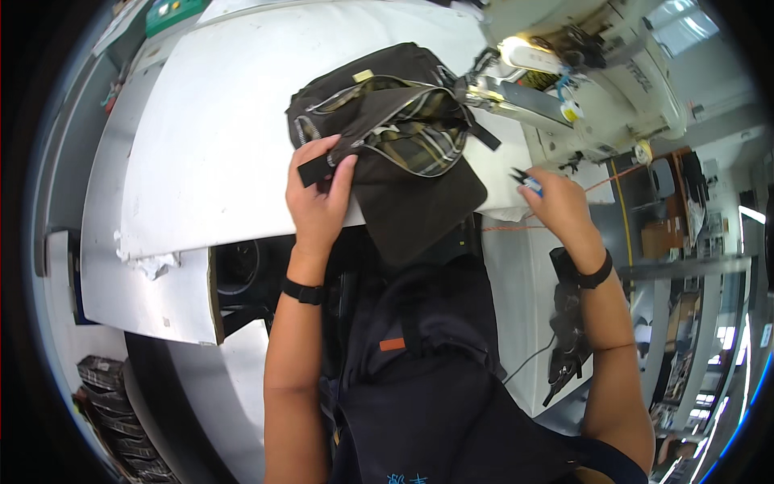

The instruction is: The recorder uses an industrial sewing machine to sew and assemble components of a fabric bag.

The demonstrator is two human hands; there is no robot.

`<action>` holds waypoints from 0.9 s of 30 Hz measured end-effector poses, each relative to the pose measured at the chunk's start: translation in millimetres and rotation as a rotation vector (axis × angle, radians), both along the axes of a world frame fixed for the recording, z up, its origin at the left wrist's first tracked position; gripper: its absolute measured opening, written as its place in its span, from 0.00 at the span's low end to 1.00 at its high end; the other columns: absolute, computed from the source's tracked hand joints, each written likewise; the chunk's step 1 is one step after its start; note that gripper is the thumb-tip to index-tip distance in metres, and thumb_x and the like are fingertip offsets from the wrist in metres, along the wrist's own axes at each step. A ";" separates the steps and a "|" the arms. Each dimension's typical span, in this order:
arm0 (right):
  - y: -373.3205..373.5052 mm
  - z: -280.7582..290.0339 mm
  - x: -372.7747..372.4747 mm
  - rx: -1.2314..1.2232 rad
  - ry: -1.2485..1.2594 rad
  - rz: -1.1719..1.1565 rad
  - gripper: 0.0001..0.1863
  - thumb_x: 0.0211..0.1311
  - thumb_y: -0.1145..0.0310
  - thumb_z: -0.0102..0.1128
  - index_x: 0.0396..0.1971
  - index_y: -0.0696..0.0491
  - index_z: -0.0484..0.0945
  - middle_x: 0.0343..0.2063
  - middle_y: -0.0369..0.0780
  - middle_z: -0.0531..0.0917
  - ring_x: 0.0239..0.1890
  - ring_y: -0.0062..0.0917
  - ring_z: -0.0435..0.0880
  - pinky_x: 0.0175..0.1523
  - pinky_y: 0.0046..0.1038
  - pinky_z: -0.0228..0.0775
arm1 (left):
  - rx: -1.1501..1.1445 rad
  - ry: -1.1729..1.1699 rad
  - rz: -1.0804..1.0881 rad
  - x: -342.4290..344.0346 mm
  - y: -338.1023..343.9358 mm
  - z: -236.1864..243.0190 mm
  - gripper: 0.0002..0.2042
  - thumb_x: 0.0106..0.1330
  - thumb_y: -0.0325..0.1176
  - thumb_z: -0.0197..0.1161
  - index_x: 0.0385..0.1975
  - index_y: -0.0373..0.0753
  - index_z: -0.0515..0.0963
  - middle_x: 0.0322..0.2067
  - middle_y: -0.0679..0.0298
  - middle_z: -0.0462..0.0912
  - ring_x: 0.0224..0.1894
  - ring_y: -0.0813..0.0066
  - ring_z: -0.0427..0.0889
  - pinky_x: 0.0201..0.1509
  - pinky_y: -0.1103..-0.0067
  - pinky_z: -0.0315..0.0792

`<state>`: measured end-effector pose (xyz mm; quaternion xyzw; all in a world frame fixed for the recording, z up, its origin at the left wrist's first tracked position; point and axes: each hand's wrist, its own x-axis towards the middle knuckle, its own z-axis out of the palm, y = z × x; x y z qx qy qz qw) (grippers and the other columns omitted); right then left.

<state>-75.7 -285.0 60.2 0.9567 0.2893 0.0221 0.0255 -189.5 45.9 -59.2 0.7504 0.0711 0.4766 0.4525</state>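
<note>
A dark bag (371,113) lies on the white table (218,121), in front of the person and between the two hands. Its zipped mouth gapes open toward the right hand, showing a plaid lining (415,147), and its broad flap (423,198) spreads toward the person, the lower corner hanging past the table's near edge.

The left hand (317,198) is at the bag's left side, thumb and fingers closed on a short black strap (314,171) there — the bag sits just above and to the right of this hand, touching it. The right hand (558,202) is apart from the bag, to the right of it, with its fingers curled around small blue-and-dark snips (530,182); the tips point up and leftward, toward the bag.

A small pale tag (364,76) shows on the bag's far part. Beyond the bag's right end stands a sewing machine (645,85) with a lit lamp (528,55) — near the bag's upper right corner. Each wrist wears a black band (302,291).
</note>
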 end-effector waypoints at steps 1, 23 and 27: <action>-21.3 -10.2 8.7 0.065 -0.056 -0.064 0.13 0.65 0.64 0.64 0.48 0.51 0.82 0.32 0.48 0.87 0.36 0.48 0.87 0.42 0.46 0.78 | -0.013 0.024 -0.005 -0.4 0.2 -0.7 0.15 0.63 0.27 0.74 0.49 0.36 0.83 0.47 0.55 0.84 0.51 0.62 0.83 0.59 0.70 0.74; -42.9 -99.6 -7.0 0.708 -0.299 0.037 0.20 0.68 0.73 0.59 0.58 0.59 0.78 0.56 0.49 0.81 0.59 0.44 0.79 0.66 0.39 0.68 | -0.030 0.101 0.013 2.7 -13.4 8.7 0.18 0.70 0.32 0.70 0.55 0.31 0.79 0.51 0.56 0.83 0.54 0.69 0.80 0.62 0.75 0.71; 15.4 -80.2 -25.9 0.843 -0.180 0.277 0.20 0.66 0.73 0.63 0.57 0.57 0.79 0.56 0.47 0.82 0.59 0.42 0.80 0.65 0.38 0.70 | -0.043 0.172 0.171 -4.8 -20.6 34.0 0.23 0.66 0.37 0.74 0.57 0.33 0.78 0.52 0.58 0.81 0.53 0.68 0.78 0.58 0.74 0.71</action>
